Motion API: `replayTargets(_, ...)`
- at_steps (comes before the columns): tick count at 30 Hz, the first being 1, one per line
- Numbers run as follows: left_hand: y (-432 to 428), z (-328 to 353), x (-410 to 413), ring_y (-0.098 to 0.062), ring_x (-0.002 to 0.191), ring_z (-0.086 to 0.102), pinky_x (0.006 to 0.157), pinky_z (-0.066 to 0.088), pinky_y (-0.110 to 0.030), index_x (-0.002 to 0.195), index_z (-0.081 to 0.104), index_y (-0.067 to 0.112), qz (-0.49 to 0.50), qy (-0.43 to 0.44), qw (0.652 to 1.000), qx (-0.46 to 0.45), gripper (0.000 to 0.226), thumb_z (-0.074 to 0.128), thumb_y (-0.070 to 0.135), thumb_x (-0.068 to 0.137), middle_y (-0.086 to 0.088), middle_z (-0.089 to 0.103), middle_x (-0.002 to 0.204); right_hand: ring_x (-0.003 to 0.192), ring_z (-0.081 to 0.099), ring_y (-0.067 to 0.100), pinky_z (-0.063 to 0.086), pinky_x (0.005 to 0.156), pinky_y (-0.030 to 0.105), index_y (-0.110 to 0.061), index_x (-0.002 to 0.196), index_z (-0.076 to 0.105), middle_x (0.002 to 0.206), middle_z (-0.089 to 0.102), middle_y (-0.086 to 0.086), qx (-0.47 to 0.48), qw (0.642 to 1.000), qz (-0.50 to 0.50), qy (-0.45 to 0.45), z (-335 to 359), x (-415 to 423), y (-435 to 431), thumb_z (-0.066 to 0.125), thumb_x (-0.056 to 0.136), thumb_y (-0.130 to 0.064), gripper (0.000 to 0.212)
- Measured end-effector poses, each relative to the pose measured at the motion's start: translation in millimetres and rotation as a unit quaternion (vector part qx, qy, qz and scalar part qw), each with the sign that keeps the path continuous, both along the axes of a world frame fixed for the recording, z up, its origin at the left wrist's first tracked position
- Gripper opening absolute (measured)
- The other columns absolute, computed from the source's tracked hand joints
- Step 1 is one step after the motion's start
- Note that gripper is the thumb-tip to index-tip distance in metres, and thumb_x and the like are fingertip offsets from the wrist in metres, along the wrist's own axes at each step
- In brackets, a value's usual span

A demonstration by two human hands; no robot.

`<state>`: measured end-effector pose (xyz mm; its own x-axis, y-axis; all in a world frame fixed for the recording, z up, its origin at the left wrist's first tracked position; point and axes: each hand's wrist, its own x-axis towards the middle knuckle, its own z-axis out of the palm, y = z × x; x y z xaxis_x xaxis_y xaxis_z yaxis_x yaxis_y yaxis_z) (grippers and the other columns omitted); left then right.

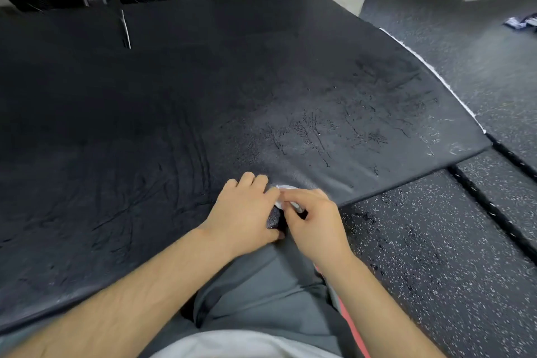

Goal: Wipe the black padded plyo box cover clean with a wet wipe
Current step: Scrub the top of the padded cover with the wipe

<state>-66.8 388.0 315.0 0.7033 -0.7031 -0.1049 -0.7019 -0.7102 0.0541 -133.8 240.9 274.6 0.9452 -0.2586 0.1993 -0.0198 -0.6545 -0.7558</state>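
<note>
I see the black padded cover (203, 96) spread flat on the speckled floor (436, 241), with wet streaks across its right part; at its near edge the left hand (244, 212) pinches a fold of the cover between thumb and fingers; touching it, the right hand (313, 221) pinches the white wet wipe (286, 188), fingers curled.
</note>
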Motion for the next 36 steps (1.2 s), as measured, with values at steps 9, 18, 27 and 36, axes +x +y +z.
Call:
replayTargets(9,3.8,3.1,1.7,-0.016,0.066,0.05,0.043,0.027,-0.028,0.08,0.064,0.018,-0.088,-0.074,0.993,-0.003,0.037,0.078,0.023,0.046,0.004,0.05,0.076,0.101,0.057,0.007,0.043,0.087,0.012,-0.031,0.105,0.077,0.11,0.068,-0.029,-0.012,0.999,0.038,-0.002,19.2,-2.2,-13.6,0.067,0.091,-0.007,0.029)
replayTargets(18,34.5,20.6,16.7,-0.011,0.078,0.036,0.057,0.036,-0.026,0.096,0.05,0.023,-0.069,-0.021,0.995,-0.07,0.025,0.065,0.024,0.076,0.011,0.033,0.087,0.095,0.055,0.008,0.041,0.083,0.011,-0.032,0.096,0.077,0.099,0.07,-0.028,-0.042,0.994,0.102,0.001,57.1,13.4,7.3,0.063,0.092,-0.004,0.032)
replayTargets(27,127.2,17.0,21.2,0.001,0.073,0.043,0.05,0.044,-0.017,0.085,0.049,0.037,-0.071,0.047,0.996,-0.039,0.027,0.063,0.038,0.061,0.02,0.035,0.081,0.089,0.048,-0.006,0.036,0.081,0.004,-0.028,0.098,0.076,0.087,0.056,-0.04,-0.023,0.977,0.208,0.033,49.6,18.8,62.7,0.064,0.091,-0.007,0.025)
replayTargets(36,149.6,-1.3,8.5,0.001,0.082,0.034,0.069,0.036,-0.013,0.099,0.057,0.034,-0.056,0.072,0.993,-0.077,0.043,0.076,0.059,0.069,0.025,0.03,0.092,0.085,0.057,0.004,0.051,0.076,0.025,-0.024,0.094,0.077,0.097,0.063,-0.016,-0.007,0.961,0.266,0.073,26.4,26.5,69.3,0.069,0.085,-0.004,0.023)
